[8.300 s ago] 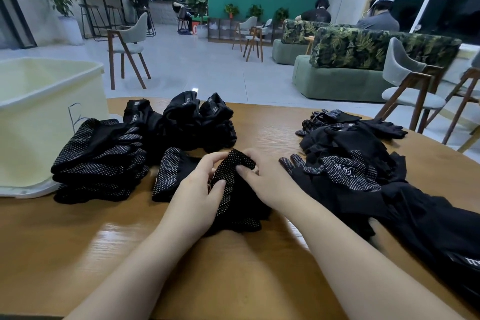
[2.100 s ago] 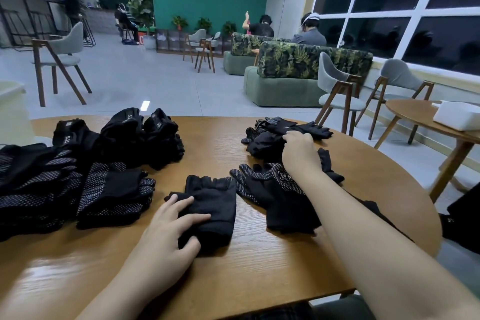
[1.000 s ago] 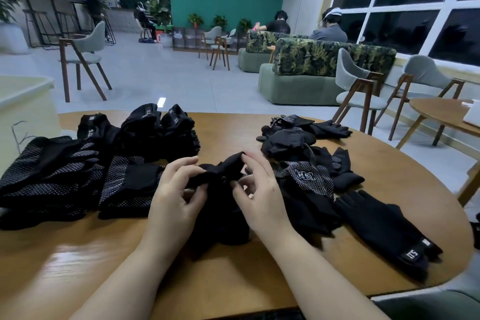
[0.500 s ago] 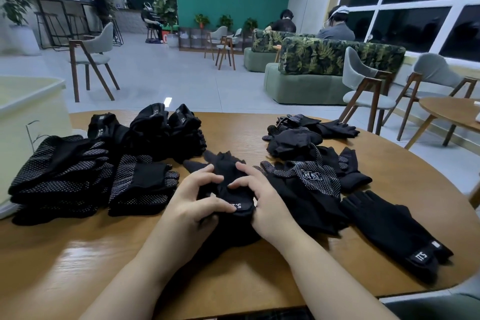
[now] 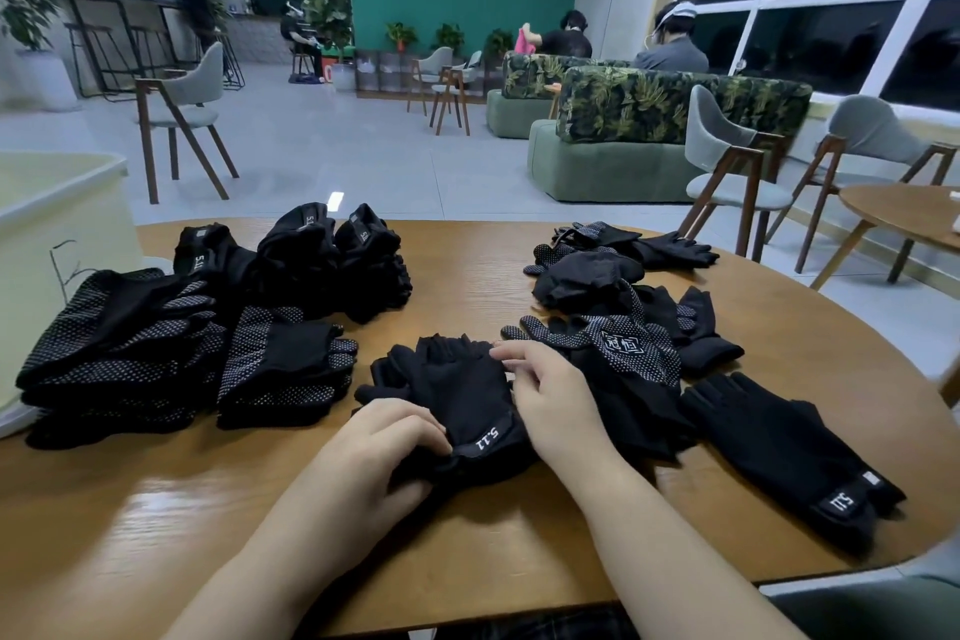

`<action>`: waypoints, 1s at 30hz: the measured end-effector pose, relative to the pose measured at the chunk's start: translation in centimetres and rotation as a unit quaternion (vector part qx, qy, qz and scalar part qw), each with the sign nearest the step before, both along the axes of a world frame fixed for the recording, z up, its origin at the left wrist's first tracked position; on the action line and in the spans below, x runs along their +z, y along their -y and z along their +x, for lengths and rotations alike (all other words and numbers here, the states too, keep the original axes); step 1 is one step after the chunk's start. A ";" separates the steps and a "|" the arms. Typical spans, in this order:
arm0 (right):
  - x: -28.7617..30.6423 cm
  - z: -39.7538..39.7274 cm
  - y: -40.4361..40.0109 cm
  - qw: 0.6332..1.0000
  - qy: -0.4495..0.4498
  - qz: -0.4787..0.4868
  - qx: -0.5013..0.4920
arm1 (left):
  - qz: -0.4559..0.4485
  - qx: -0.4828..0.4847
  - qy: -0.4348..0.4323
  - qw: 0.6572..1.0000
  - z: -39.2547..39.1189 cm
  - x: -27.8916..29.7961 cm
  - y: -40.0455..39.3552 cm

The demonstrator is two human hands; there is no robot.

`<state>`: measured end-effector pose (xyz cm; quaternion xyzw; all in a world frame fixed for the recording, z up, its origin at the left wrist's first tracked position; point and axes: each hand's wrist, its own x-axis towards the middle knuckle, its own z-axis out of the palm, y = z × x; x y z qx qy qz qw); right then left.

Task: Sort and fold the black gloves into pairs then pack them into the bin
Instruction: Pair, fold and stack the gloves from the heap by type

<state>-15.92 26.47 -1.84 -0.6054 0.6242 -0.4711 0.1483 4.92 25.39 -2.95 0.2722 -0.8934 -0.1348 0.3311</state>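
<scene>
A black glove pair (image 5: 457,390) with a white "5.11" cuff label lies flat at the table's centre, fingers pointing away from me. My left hand (image 5: 379,452) holds its cuff at the near left, fingers curled over the edge. My right hand (image 5: 545,395) rests along its right side, fingertips touching near the glove's fingers. Folded dotted pairs (image 5: 156,353) are stacked at the left, next to the pale bin (image 5: 57,208). Loose unsorted gloves (image 5: 618,322) are heaped to the right.
Folded plain black pairs (image 5: 322,260) sit behind the dotted stacks. A single "5.11" glove (image 5: 789,452) lies near the round wooden table's (image 5: 467,556) right edge. Chairs, green sofas, a second table and seated people fill the room beyond.
The glove pair has been laid flatter and straighter on the table. My left hand slid back to the cuff and my right hand moved to its right side.
</scene>
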 end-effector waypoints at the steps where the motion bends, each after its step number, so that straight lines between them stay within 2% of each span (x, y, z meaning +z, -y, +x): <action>1: 0.2 -0.1 -0.2 0.999 0.036 -0.009 -0.004 | -0.001 -0.001 -0.009 1.000 0.0 0.2 -0.1; 4: 0.7 0.1 -0.7 0.997 0.073 -0.019 0.022 | -0.005 0.016 -0.031 0.999 0.2 0.2 -0.3; 9: 0.4 0.3 -1.2 0.994 0.026 0.054 0.094 | -0.007 0.157 0.005 0.988 0.9 -0.5 -0.5; 12: 0.4 0.3 -1.4 0.993 -0.021 0.065 0.096 | 0.084 0.124 -0.001 0.989 1.1 0.0 -0.4; 16: 0.6 0.5 -1.4 0.990 -0.118 0.027 0.080 | 0.104 0.069 0.006 0.992 1.0 0.4 0.7; 19: 2.2 1.3 -0.9 0.988 -0.138 0.004 0.064 | 0.127 0.041 0.005 0.991 1.1 0.8 1.8; 22: 4.0 2.5 0.4 0.986 -0.117 0.108 0.056 | 0.147 0.042 -0.027 0.988 1.0 0.8 2.3; 24: 4.3 3.3 1.5 0.978 -0.133 0.162 0.013 | 0.151 0.051 -0.050 0.986 1.0 0.5 2.2; 27: 4.0 4.1 3.1 0.958 -0.197 0.206 -0.039 | 0.126 0.100 -0.049 0.986 1.2 -0.1 2.1; 30: 3.2 4.7 3.8 0.948 -0.213 0.231 -0.043 | 0.116 0.119 -0.031 0.986 1.3 -0.2 1.9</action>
